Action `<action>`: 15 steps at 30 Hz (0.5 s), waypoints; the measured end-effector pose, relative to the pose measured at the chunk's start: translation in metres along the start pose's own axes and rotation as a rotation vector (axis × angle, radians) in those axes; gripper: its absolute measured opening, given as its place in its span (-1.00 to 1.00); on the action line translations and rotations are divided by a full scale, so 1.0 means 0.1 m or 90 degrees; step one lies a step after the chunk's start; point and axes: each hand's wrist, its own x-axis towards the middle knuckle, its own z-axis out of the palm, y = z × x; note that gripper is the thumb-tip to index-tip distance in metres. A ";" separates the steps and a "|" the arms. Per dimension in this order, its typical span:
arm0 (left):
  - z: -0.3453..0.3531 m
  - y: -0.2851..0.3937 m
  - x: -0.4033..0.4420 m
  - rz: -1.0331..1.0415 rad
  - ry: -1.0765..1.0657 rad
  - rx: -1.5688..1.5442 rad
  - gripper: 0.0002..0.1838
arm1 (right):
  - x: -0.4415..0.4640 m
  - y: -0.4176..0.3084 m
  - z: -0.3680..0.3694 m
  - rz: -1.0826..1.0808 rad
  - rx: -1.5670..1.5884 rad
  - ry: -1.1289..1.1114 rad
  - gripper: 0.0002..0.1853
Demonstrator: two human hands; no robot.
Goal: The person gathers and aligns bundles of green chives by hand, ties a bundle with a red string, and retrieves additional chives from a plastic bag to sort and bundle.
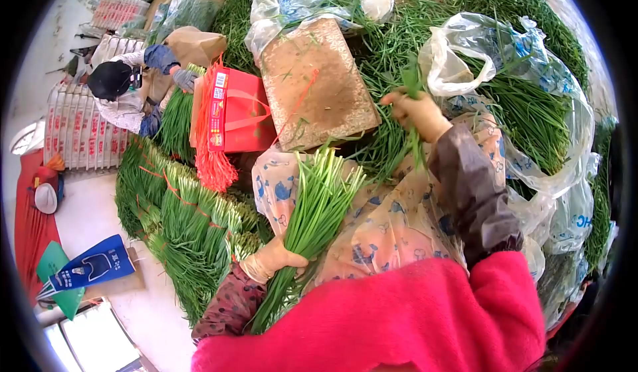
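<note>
My left hand point(274, 259), in a pale glove, is wrapped around a thick bunch of green chives point(320, 206). The pale cut ends point up and away from me, and the leaves hang down past my wrist. Over the loose greens, my gloved right hand point(423, 114) grips a few chive leaves point(412, 76) that stick out above and below the fingers. A brown board-topped block point(322, 83) stands ahead, between and beyond my hands. Patterned plastic sheeting point(392, 232) covers my lap.
A red bag point(242, 109) with red ties point(214, 163) stands left of the block. Tied chive bundles point(186, 206) lie at left. An open plastic bag point(558, 119) of chives sits at right. Another person point(123, 83) works at far left, beside stacked white crates point(83, 129).
</note>
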 end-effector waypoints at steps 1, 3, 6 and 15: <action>-0.03 0.01 0.04 0.019 0.004 0.027 -0.39 | -0.14 -0.14 0.25 -0.001 -0.107 -0.034 -0.79; -0.01 0.09 0.11 0.027 -0.006 0.082 -0.37 | -0.55 -0.33 0.71 -0.254 -0.237 -0.246 -0.73; -0.17 -0.03 0.35 0.444 0.092 0.919 -0.32 | -1.02 -0.53 1.34 -0.426 -0.670 -0.528 -0.44; 0.19 0.23 0.21 0.009 0.209 0.862 -0.12 | -0.61 0.03 0.93 -0.178 -1.012 -0.333 -0.09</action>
